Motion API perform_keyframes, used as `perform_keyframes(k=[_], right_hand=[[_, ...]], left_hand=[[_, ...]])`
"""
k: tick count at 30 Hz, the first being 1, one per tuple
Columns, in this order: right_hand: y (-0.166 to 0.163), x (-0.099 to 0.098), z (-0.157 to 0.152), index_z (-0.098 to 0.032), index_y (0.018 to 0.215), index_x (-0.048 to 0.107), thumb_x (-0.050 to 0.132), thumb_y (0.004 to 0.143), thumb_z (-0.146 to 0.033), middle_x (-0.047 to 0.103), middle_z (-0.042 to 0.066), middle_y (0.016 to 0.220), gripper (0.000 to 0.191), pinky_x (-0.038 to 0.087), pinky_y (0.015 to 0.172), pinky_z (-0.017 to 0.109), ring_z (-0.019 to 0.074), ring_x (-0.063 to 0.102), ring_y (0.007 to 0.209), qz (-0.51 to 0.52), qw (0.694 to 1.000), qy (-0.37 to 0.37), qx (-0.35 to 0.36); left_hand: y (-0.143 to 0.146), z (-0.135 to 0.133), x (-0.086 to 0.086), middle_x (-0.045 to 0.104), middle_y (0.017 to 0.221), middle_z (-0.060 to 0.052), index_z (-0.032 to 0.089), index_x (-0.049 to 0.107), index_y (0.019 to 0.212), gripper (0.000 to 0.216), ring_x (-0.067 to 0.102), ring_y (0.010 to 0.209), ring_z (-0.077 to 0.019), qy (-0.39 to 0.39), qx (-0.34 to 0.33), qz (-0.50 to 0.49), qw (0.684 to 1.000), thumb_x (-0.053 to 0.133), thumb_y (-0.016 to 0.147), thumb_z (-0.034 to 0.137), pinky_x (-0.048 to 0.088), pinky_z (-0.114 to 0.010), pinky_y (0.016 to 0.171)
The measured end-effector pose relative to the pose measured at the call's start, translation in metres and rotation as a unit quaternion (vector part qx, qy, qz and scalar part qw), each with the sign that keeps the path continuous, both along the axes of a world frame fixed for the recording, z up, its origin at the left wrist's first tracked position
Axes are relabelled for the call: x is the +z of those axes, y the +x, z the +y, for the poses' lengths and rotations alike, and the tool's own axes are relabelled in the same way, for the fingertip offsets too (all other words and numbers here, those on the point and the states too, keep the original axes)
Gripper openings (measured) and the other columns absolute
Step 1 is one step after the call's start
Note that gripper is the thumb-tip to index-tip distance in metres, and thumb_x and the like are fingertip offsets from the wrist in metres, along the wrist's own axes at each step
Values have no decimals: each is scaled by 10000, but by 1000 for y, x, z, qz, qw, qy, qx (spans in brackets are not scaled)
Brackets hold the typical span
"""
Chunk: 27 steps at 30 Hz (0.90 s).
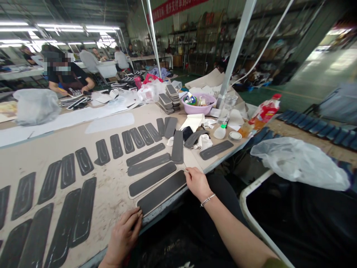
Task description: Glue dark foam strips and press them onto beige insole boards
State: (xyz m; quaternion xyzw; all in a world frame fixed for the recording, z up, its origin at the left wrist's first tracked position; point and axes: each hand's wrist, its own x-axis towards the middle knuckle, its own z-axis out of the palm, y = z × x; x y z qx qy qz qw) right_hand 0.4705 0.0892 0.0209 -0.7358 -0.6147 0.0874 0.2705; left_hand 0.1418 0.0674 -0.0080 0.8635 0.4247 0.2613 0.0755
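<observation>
A long black strip with a pale border [161,191] lies along the near edge of the paper-covered table [111,197]. My left hand [124,236] rests at its near end, fingers curled against the strip's edge. My right hand [196,182] is at its far end, fingers pinched on the strip's corner. A second bordered strip [152,179] lies just beyond it. Several dark oblong pieces [83,160] lie in rows across the table.
A purple bowl [198,106], stacks of grey pieces [169,99], a clear cup [226,108], a red bottle [263,113] and a small white bottle [220,132] stand at the far right. A plastic bag [299,162] lies on a bin to the right. Another person works at the far left [68,76].
</observation>
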Motion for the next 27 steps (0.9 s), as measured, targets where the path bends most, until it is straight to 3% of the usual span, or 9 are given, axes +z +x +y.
perform_keyframes(k=[3, 9, 13, 16, 18, 20, 23, 27], right_hand=[[-3, -1, -2, -144, 1129, 581, 436, 884, -201, 637, 90, 951, 290, 453, 850, 278, 177, 596, 885, 25, 999, 30, 0], [6, -17, 7, -151, 1058, 628, 461, 858, -173, 666, 84, 944, 262, 476, 861, 302, 176, 618, 870, 94, 993, 64, -16], [2, -6, 6, -128, 1152, 585, 393, 895, -177, 636, 121, 1070, 324, 449, 929, 335, 194, 579, 1009, 80, 989, 122, -28], [-25, 10, -6, -124, 1269, 496, 404, 912, -229, 559, 120, 1233, 383, 374, 1017, 330, 189, 481, 1166, 40, 987, 121, 98], [-52, 17, -18, -123, 1337, 415, 431, 912, -342, 460, 115, 1351, 478, 286, 1078, 356, 201, 364, 1275, 3, 967, 90, 237], [-79, 17, -30, -124, 1383, 336, 409, 902, -479, 368, 106, 1421, 602, 212, 1107, 384, 206, 270, 1328, -25, 942, 53, 330], [-99, 7, -38, -114, 1397, 300, 340, 882, -591, 310, 91, 1455, 703, 144, 1122, 400, 200, 193, 1356, -44, 926, 12, 376], [-74, -10, -29, -133, 1395, 316, 318, 884, -599, 302, 71, 1461, 691, 88, 1126, 415, 203, 178, 1361, -61, 941, -22, 332]], left_hand=[[-1, 0, -2, 652, 992, -59, 214, 644, 920, 144, 630, 903, -182, 3, -2, 1, 1000, 571, 811, 275, 522, -307, 838], [-3, 0, -3, 649, 1003, -64, 218, 641, 949, 163, 630, 911, -184, 4, -6, 1, 1000, 561, 819, 274, 526, -317, 846], [-2, 1, -2, 657, 987, -67, 215, 648, 926, 163, 639, 891, -186, 16, -7, -5, 1000, 561, 818, 299, 533, -317, 833], [-3, 1, -5, 660, 994, -72, 208, 651, 921, 175, 643, 892, -187, 16, -9, -4, 1000, 555, 821, 316, 531, -310, 838], [-6, 2, -9, 659, 1011, -75, 209, 648, 936, 190, 642, 902, -188, 12, -10, 3, 1000, 552, 823, 327, 529, -303, 841], [-9, 3, -12, 658, 1023, -72, 220, 647, 958, 202, 641, 906, -189, 9, -15, 14, 1000, 550, 823, 335, 533, -292, 831], [-13, 4, -14, 663, 1022, -55, 245, 654, 965, 200, 642, 914, -193, 13, -29, 34, 999, 549, 821, 336, 535, -289, 832], [-10, 3, -10, 661, 1017, -60, 240, 650, 969, 193, 637, 927, -198, 9, -25, 39, 999, 549, 823, 317, 522, -307, 861]])
